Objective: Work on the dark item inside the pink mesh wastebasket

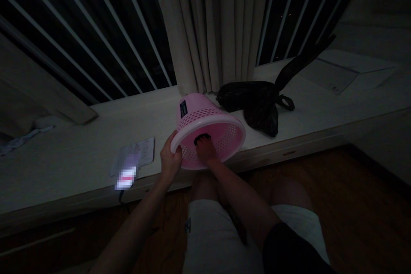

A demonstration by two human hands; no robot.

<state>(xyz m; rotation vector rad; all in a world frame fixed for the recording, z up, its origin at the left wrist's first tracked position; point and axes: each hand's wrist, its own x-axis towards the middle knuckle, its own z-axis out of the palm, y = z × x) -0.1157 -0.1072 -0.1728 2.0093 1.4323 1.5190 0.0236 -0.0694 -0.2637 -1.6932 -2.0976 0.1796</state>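
A pink plastic wastebasket [210,120] with a perforated wall lies tilted on the pale window ledge, its mouth facing me. Its left rim is gripped by my left hand [171,159], thumb on the inside. My right hand [205,150] reaches into the basket, fingers at a small dark thing [201,138] near the bottom. The dim light hides what that thing is and how firmly the fingers close on it. Just behind and right of the basket lies a black plastic bag [257,100] with its loops loose.
On the ledge [86,150] to the left, a lit phone [126,178] with a cable rests by some papers [144,152]. A flat white box [340,70] stands far right. Curtains [215,30] and window bars [105,30] rise behind. My knees are close below the ledge.
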